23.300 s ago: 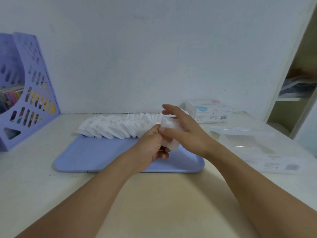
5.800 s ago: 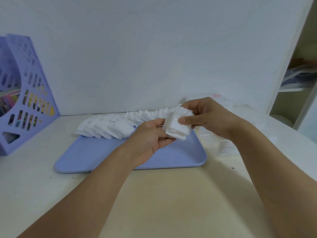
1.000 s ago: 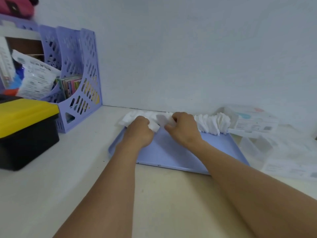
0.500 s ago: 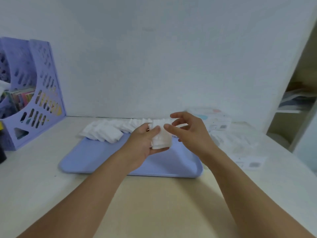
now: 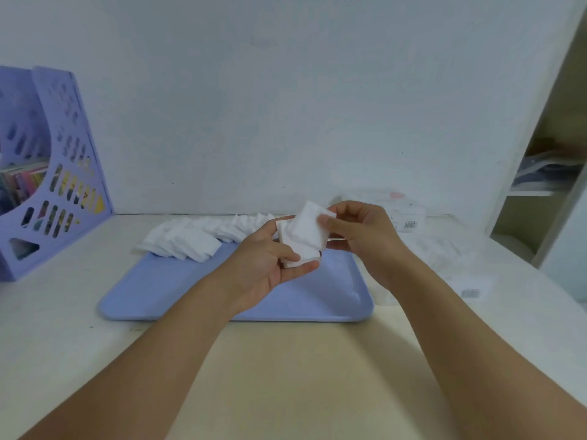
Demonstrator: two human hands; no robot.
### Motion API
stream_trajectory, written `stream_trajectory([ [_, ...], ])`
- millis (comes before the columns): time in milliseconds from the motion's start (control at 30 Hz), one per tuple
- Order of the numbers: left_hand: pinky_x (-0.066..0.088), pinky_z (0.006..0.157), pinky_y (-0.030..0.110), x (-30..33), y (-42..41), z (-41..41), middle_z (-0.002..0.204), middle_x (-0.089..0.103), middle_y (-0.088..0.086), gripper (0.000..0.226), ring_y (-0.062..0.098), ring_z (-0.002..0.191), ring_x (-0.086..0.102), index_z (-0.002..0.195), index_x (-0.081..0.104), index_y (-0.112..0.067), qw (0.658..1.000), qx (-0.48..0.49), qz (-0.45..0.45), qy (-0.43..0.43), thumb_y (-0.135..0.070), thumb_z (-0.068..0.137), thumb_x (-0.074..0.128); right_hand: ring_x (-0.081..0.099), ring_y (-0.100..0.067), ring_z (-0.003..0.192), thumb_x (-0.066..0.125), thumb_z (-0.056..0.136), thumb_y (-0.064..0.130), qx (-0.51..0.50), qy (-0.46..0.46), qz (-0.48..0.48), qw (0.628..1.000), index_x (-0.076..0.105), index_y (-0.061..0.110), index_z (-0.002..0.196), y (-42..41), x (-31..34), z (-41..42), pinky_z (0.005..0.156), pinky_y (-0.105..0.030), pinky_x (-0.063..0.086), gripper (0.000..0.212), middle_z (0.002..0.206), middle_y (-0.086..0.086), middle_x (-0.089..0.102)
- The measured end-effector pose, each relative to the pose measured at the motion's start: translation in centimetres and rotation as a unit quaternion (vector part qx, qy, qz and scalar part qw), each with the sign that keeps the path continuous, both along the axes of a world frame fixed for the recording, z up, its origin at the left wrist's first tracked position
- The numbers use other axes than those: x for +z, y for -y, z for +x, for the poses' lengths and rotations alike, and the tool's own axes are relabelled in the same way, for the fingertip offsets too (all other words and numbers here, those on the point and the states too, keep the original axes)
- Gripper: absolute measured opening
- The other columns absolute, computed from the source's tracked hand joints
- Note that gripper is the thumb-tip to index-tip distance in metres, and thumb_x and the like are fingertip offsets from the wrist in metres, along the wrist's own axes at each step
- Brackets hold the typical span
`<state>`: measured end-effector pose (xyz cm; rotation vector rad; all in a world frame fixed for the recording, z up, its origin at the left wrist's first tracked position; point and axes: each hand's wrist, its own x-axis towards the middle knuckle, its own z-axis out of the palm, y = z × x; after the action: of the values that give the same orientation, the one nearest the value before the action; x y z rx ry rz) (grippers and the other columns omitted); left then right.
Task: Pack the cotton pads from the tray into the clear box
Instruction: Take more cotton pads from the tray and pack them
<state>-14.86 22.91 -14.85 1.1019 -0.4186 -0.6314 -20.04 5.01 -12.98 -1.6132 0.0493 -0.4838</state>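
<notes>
Two hands are meeting above the far right part of the blue tray (image 5: 190,296), and you are holding one small stack of cotton pads (image 5: 301,239) between them. Your left hand (image 5: 270,265) is cupping the stack from below and from the left, thumb closed over its near edge and fingers curled under it. Your right hand (image 5: 365,236) is pinching the top pad at its right side, thumb pressed on the white face and fingers folded behind. The top pad is sitting tilted and a little askew from the ones under it, so the stack is looking uneven.

Plenty of pads are still lying on the tray: a long overlapping row of cotton pads (image 5: 197,236) is running along its far edge, from the far left corner toward your hands. The near half of the tray is showing bare blue.

Right of the tray, the clear box (image 5: 444,258) is sitting on the pale table (image 5: 286,376), blurred, so you cannot tell what it is holding. A labelled packet (image 5: 403,214) is resting farther back by the wall, and a purple file rack (image 5: 54,173) is standing at far left.
</notes>
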Motion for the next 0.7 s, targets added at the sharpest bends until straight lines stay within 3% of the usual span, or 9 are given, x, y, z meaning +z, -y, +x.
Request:
stream_trajectory([
  [100, 0.061, 0.086, 0.043, 0.0, -0.2, 0.2, 0.136, 0.058, 0.024, 0.052, 0.043, 0.120, 0.062, 0.132, 0.056, -0.007, 1.000, 0.003, -0.005, -0.010, 0.022, 0.090, 0.043, 0.059, -0.025, 0.080, 0.072, 0.089, 0.011, 0.054, 0.013, 0.071, 0.996, 0.069, -0.002, 0.109, 1.1, 0.9, -0.5, 0.076, -0.034, 0.050, 0.024, 0.087, -0.012, 0.067],
  [200, 0.060, 0.089, 0.046, 0.3, -0.2, -0.1, 0.135, 0.059, 0.026, 0.044, 0.045, 0.120, 0.062, 0.134, 0.056, -0.006, 1.000, -0.003, -0.009, -0.029, 0.010, 0.094, 0.044, 0.058, -0.030, 0.089, 0.075, 0.083, 0.016, 0.099, 0.006, 0.055, 0.994, 0.072, 0.002, 0.107, 1.3, 1.0, -0.8, 0.084, -0.044, 0.045, 0.028, 0.091, -0.016, 0.067],
  [300, 0.059, 0.091, 0.050, 0.8, 0.0, -0.6, 0.135, 0.060, 0.027, 0.040, 0.044, 0.122, 0.061, 0.132, 0.060, -0.004, 0.998, -0.021, -0.017, -0.061, -0.019, 0.099, 0.044, 0.063, -0.022, 0.073, 0.076, 0.087, 0.007, 0.087, -0.014, -0.020, 0.996, 0.075, 0.004, 0.100, 0.8, 0.5, -0.6, 0.067, -0.030, 0.050, 0.014, 0.080, -0.010, 0.071],
  [367, 0.060, 0.088, 0.049, 0.9, 0.1, -0.6, 0.134, 0.062, 0.025, 0.042, 0.041, 0.122, 0.062, 0.131, 0.062, -0.006, 0.998, -0.019, -0.009, -0.059, -0.030, 0.100, 0.046, 0.062, -0.017, 0.066, 0.077, 0.087, 0.006, 0.080, -0.026, -0.063, 0.994, 0.075, 0.004, 0.101, 0.5, 0.3, -0.5, 0.060, -0.025, 0.050, 0.014, 0.083, -0.012, 0.072],
  [467, 0.060, 0.088, 0.046, 0.8, 0.0, -0.6, 0.136, 0.060, 0.026, 0.041, 0.040, 0.121, 0.063, 0.136, 0.057, -0.003, 0.999, -0.024, 0.006, -0.041, -0.021, 0.099, 0.051, 0.064, -0.022, 0.071, 0.077, 0.087, 0.006, 0.080, -0.030, -0.083, 0.993, 0.074, 0.001, 0.104, 0.5, 0.1, -0.4, 0.065, -0.030, 0.053, 0.018, 0.089, -0.018, 0.071],
  [567, 0.060, 0.089, 0.046, 0.5, -0.1, -0.6, 0.134, 0.061, 0.024, 0.037, 0.039, 0.119, 0.065, 0.135, 0.057, -0.006, 1.000, -0.018, 0.018, -0.013, -0.005, 0.099, 0.048, 0.065, -0.026, 0.076, 0.077, 0.086, 0.004, 0.082, -0.033, -0.095, 0.992, 0.073, -0.001, 0.105, 0.5, -0.1, -0.3, 0.075, -0.042, 0.055, 0.020, 0.084, -0.012, 0.070],
  [633, 0.061, 0.087, 0.044, 0.5, -0.1, -0.6, 0.132, 0.063, 0.022, 0.037, 0.036, 0.115, 0.067, 0.132, 0.058, -0.007, 1.000, -0.014, 0.027, 0.004, 0.004, 0.099, 0.044, 0.064, -0.020, 0.072, 0.081, 0.082, 0.004, 0.072, -0.021, -0.130, 0.989, 0.074, 0.007, 0.105, 0.3, 0.0, -0.4, 0.069, -0.032, 0.055, 0.024, 0.085, -0.005, 0.067],
  [700, 0.061, 0.087, 0.044, 0.5, -0.1, -0.6, 0.131, 0.065, 0.019, 0.037, 0.033, 0.114, 0.068, 0.132, 0.059, -0.009, 0.999, -0.013, 0.035, 0.014, 0.002, 0.100, 0.044, 0.065, -0.015, 0.079, 0.086, 0.078, 0.009, 0.058, -0.007, -0.224, 0.973, 0.073, 0.021, 0.110, 0.2, 0.1, -0.5, 0.069, -0.023, 0.054, 0.036, 0.100, -0.001, 0.067],
])
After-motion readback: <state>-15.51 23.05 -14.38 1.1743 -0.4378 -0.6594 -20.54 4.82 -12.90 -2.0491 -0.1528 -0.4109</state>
